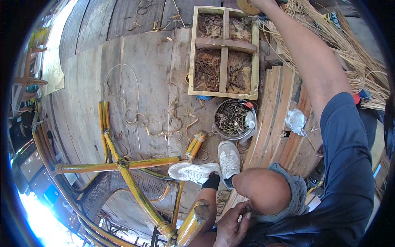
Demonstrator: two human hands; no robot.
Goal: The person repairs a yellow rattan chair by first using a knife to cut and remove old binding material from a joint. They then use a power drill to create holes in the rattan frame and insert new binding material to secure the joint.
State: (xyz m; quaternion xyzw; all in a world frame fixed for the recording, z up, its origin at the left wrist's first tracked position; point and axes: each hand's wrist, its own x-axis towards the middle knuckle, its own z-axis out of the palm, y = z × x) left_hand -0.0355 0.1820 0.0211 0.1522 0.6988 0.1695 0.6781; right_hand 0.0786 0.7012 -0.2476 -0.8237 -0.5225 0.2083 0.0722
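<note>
My right arm stretches up to the top edge, where my right hand (pixel 266 4) is partly cut off by the frame. It is beside a round yellowish object (pixel 247 5) at the far corner of a wooden box; I cannot tell whether it grips anything. My left hand (pixel 233 225) rests by my bent knee, its fingers curled in and nothing visible in them. To its left stands a yellow-green bamboo chair frame (pixel 140 197) with lashed joints and a woven cane panel (pixel 111 187). A thick bamboo pole end (pixel 200 212) rises close to that hand.
The four-part wooden box (pixel 225 43) holds nails and debris. Nearer stands a round metal bowl (pixel 234 119) of nails. Bundled cane strands (pixel 349 53) and wooden boards (pixel 263 111) lie at right, with a crumpled plastic bag (pixel 295 121). Cane offcuts litter the plank floor (pixel 144 82).
</note>
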